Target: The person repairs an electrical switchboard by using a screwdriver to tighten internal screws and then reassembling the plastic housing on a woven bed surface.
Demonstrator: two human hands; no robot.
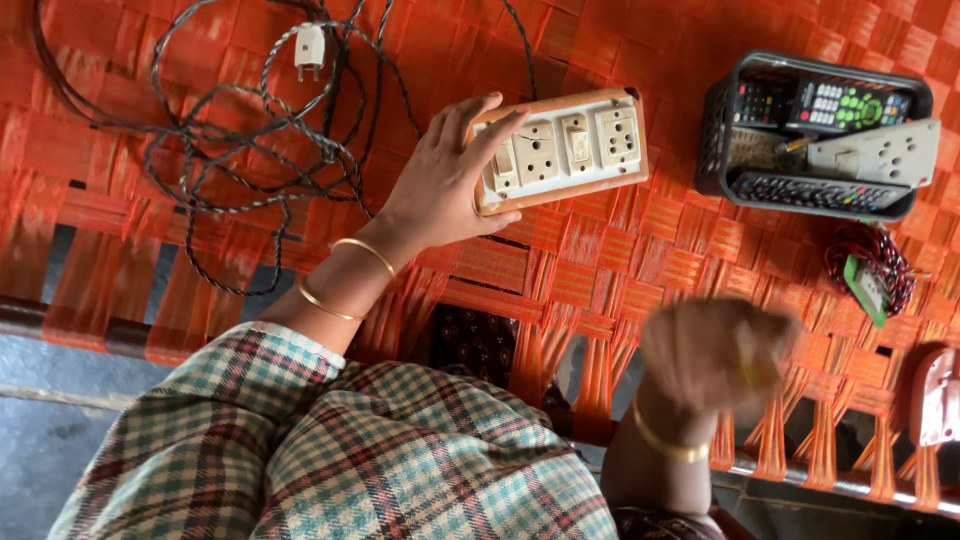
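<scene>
On the orange woven webbing (pixel 640 240) of a cot, a wooden switchboard box (pixel 560 150) is lain flat near the middle of the scene, its cream face plate with sockets and switches turned upward. Its left end is gripped by the left hand (pixel 440 180), the fingers curled over the far edge and the thumb pressed against the near edge. Two thin gold bangles (pixel 345 275) are worn on that wrist, and a plaid sleeve (pixel 250 430) in green, cream and maroon is seen below it.

Nearer and to the right, the right hand (pixel 715 355) is held above the webbing, apart from the box. It is blurred, and appears curled into a loose fist; whether anything is held in it cannot be told. A gold bangle is worn on this wrist too.

To the far left, a tangle of dark twisted cable (pixel 230 150) is spread over the webbing, with a white plug (pixel 310 48) at its far end. At the far right, a black plastic basket (pixel 712 140) is set, in which remote controls (pixel 845 105) and a grey socket plate (pixel 880 152) are kept. Just near of the basket, a small coil of red and black wire (pixel 870 265) with a green part is lain. At the right edge a pink object (pixel 935 395) is partly seen.
</scene>
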